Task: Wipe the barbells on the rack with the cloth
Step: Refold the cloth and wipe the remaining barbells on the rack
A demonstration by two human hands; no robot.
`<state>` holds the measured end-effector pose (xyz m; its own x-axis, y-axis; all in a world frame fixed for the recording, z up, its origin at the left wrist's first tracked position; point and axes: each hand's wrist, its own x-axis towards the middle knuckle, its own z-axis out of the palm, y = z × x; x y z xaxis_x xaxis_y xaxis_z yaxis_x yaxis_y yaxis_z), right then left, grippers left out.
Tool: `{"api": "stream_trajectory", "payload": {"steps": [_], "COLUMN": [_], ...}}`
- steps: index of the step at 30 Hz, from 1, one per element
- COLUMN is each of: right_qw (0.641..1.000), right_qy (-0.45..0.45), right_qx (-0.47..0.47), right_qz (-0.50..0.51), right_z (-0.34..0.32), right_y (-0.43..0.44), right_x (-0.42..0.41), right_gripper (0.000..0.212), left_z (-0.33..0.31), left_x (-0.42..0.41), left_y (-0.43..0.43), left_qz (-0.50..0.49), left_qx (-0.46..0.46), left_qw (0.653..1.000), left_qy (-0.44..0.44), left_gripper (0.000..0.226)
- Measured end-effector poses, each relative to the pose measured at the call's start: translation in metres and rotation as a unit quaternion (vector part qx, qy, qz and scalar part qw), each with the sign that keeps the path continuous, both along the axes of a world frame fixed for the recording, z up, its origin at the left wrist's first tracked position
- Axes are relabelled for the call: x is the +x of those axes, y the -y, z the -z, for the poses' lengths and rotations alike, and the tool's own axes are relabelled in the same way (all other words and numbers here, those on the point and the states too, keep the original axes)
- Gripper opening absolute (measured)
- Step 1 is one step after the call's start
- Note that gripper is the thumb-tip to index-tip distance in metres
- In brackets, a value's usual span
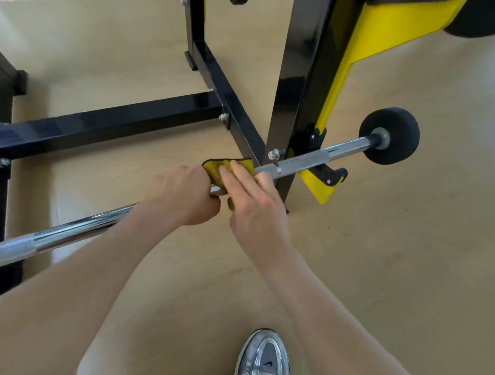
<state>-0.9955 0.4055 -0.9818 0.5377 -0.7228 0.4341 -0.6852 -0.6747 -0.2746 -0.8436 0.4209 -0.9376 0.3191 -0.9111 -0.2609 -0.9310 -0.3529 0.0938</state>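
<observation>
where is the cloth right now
The cloth sits near the centre of the head view, draped over the barbell. The left hand grips it and the right hand rests on it, just left of the rack's black upright.

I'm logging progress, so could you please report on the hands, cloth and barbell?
Left hand grips cloth on barbell. Right hand rests flat on cloth. Rack upright just beyond cloth.

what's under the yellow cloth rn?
The barbell shaft: it emerges from the cloth on either side. The covered stretch is hidden by cloth, left hand and right hand.
</observation>
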Motion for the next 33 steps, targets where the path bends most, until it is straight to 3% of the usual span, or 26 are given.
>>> {"api": "stream_trajectory", "payload": {"steps": [3, 5, 7, 10, 11, 14, 16, 19, 21, 22, 24, 26, 28, 30, 32, 33], "right_qw": [0.985, 0.974, 0.99, 1.0, 1.0, 0.983, 0.983, 0.996, 0.995, 0.997, 0.992, 0.975, 0.983, 0.993, 0.995, 0.996], "right_qy": [0.021, 0.039, 0.058, 0.019, 0.015, 0.073, 0.097, 0.077, 0.041, 0.042, 0.099, 0.155, 0.164, 0.113, 0.073, 0.074], "right_qx": [0.013, 0.031, 0.028, -0.006, -0.018, 0.013, 0.036, 0.022, -0.019, -0.033, -0.01, 0.02, 0.015, -0.022, -0.061, -0.058], "right_qz": [0.168, 0.219, 0.127, -0.016, -0.005, 0.17, 0.154, -0.026, -0.086, -0.063, 0.076, 0.159, 0.08, -0.029, -0.043, 0.003], "right_z": [0.001, 0.004, 0.01, 0.015, 0.014, 0.007, 0.009, 0.018, 0.018, 0.02, 0.021, 0.023, 0.027, 0.03, 0.029, 0.029], "right_y": [0.039, 0.032, 0.007, 0.001, 0.014, 0.039, 0.017, -0.011, 0.014, 0.031, 0.046, 0.025, -0.004, -0.009, 0.018, 0.034], "right_x": [-0.027, -0.015, 0.004, -0.009, -0.021, -0.032, -0.006, 0.005, -0.022, -0.035, -0.045, -0.018, 0.01, 0.007, -0.021, -0.035], "right_gripper": [0.049, 0.054, 0.055, 0.052, 0.052, 0.052, 0.053, 0.049, 0.049, 0.049, 0.046, 0.047, 0.047, 0.043, 0.042, 0.044], "left_z": [-0.004, -0.003, 0.001, 0.014, 0.017, 0.021, 0.017, 0.012, 0.008, 0.005, 0.001, -0.001, -0.003, -0.004, -0.006, -0.006], "left_x": [0.013, 0.016, 0.012, 0.003, 0.001, -0.002, -0.006, -0.007, -0.005, -0.004, 0.001, 0.007, 0.012, 0.015, 0.016, 0.014], "left_y": [0.011, 0.015, 0.01, -0.013, -0.02, -0.023, -0.018, -0.011, -0.009, -0.007, -0.003, 0.006, 0.012, 0.016, 0.015, 0.014], "left_qz": [-0.027, -0.035, -0.024, 0.019, 0.041, 0.044, 0.021, -0.002, -0.01, -0.014, -0.014, -0.026, -0.049, -0.065, -0.055, -0.048], "left_qx": [0.091, 0.107, 0.059, -0.068, -0.094, -0.115, -0.09, -0.07, -0.061, -0.046, -0.003, 0.048, 0.114, 0.152, 0.14, 0.128], "left_qw": [0.984, 0.978, 0.994, 0.996, 0.991, 0.986, 0.99, 0.994, 0.996, 0.998, 1.0, 0.998, 0.981, 0.961, 0.968, 0.974], "left_qy": [-0.151, -0.177, -0.088, 0.054, 0.084, 0.114, 0.109, 0.079, 0.057, 0.045, 0.011, -0.043, -0.148, -0.221, -0.202, -0.18], "left_gripper": [0.021, 0.023, 0.031, 0.03, 0.028, 0.025, 0.026, 0.021, 0.016, 0.015, 0.016, 0.022, 0.022, 0.02, 0.018, 0.017]}}
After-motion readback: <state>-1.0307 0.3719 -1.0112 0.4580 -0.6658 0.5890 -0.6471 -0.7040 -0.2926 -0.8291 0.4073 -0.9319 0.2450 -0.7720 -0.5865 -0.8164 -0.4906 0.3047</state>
